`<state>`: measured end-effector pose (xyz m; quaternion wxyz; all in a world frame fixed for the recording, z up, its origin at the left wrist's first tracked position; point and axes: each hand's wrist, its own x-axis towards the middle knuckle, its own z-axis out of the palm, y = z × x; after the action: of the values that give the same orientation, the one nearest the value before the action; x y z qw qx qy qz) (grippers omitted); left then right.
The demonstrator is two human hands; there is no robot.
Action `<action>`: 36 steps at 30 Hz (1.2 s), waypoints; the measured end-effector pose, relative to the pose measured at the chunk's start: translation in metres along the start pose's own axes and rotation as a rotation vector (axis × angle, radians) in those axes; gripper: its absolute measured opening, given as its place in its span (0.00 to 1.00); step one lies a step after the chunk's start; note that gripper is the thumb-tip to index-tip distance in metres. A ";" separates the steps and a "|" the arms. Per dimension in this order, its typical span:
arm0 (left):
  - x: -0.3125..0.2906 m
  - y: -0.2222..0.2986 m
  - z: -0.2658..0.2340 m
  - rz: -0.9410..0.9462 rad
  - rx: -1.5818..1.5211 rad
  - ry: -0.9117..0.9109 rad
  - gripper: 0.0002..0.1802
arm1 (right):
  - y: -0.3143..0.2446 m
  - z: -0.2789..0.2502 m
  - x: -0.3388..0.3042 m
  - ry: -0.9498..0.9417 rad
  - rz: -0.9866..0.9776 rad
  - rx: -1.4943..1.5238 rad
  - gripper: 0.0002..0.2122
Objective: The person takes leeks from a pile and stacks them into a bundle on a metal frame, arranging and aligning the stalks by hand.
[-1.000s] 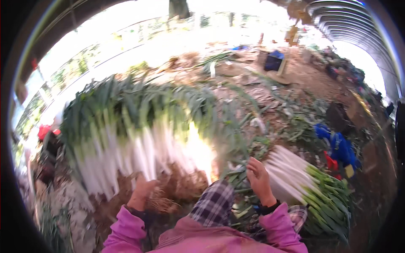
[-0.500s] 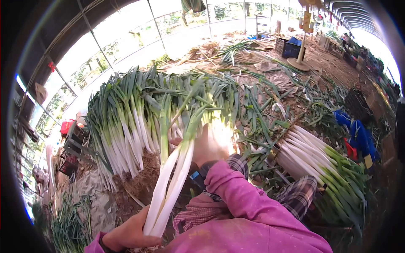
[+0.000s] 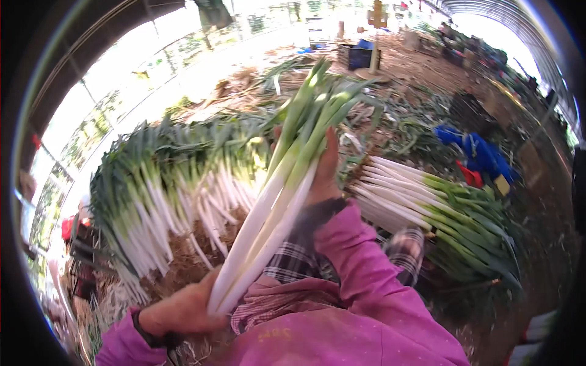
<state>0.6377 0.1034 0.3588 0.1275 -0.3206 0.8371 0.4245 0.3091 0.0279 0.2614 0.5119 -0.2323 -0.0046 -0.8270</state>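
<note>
You hold a few leeks slantwise across the middle of the frame, white ends low and left, leaves reaching up toward upper centre. Your left hand is closed around their white bottoms; your right hand is behind the green part, with the thumb side on the right and fingertips peeking out on the left, though you cannot tell how tightly it is clasped. Room to swing left is bounded by the thick row of leeks, its leafy edge running across the frame from the left to near centre. On the right, the leek bundle lies near your right forearm, white ends inward and leaves fanning toward the lower right; your plaid trousers show at its near edge. Bare brown ground opens along the far right. At upper centre-right, a dark crate has something blue at its top. Another dark crate stands at upper right, above a blue heap; its contents are too dim to tell.
</note>
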 end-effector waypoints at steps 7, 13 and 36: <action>0.221 0.057 -0.018 0.648 0.438 0.374 0.31 | -0.262 0.019 -0.068 0.038 -0.741 -0.527 0.34; 0.429 0.174 0.040 0.921 0.542 0.511 0.19 | -0.379 -0.017 -0.195 0.493 -0.941 -0.715 0.33; 0.705 0.089 0.103 0.640 -0.012 -0.033 0.19 | -0.415 -0.078 -0.225 1.145 0.093 -2.630 0.09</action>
<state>0.0365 -0.0785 0.0101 -0.0007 -0.0349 0.8909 0.4529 0.0105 0.3961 0.2001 -0.1134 -0.1694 0.9601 -0.1914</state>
